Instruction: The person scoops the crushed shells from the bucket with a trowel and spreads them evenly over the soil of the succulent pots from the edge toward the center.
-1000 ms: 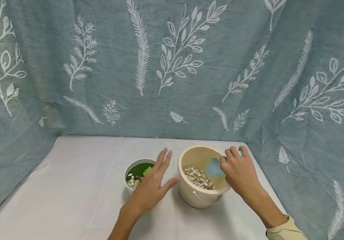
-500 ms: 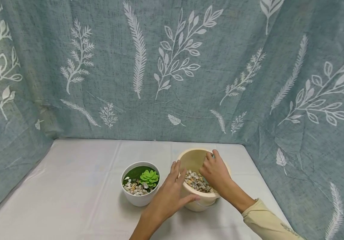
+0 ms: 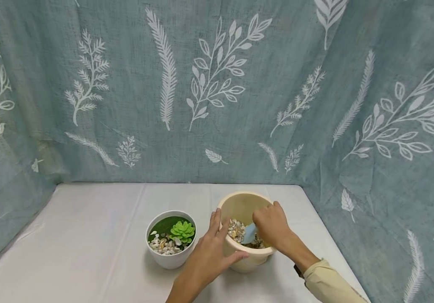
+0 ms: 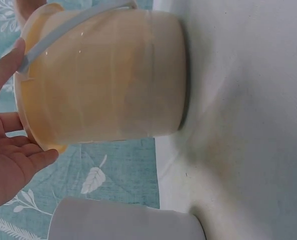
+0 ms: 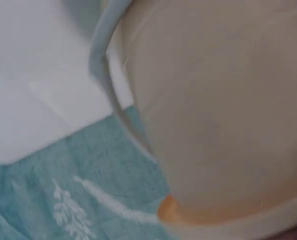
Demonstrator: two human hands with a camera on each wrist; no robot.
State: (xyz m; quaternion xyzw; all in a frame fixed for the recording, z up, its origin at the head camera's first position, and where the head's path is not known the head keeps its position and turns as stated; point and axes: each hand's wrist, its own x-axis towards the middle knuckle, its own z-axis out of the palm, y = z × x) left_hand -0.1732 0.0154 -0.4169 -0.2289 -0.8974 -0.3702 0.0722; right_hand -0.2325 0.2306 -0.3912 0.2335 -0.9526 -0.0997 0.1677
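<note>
Head camera view shows a cream plastic bucket with a white wire-like handle [image 3: 245, 256] standing on a white cloth-covered table [image 3: 88, 252], just right of a small white round pot [image 3: 167, 259] that touches or nearly touches it. The left hand [image 3: 209, 256] lies against the bucket's near left side, fingers straight and spread, the thumb pressed along the wall below the rim. The right hand [image 3: 271, 225] reaches down into the bucket with its fingers curled round a pale blue plastic scoop [image 3: 249, 234], whose blade sits among the mixed small pebbles [image 3: 235, 229] inside. The white pot holds dark green moss-like filling, a light green succulent rosette [image 3: 182, 231] and a patch of the same pebbles at its front. From the left wrist the bucket [image 4: 108, 75] fills the picture, with that hand's open palm [image 4: 11, 160] by the rim. The right wrist view shows only the bucket's outer wall [image 5: 218, 110], blurred. A blue-grey cloth printed with white leaves [image 3: 217, 84] hangs behind the table.
</note>
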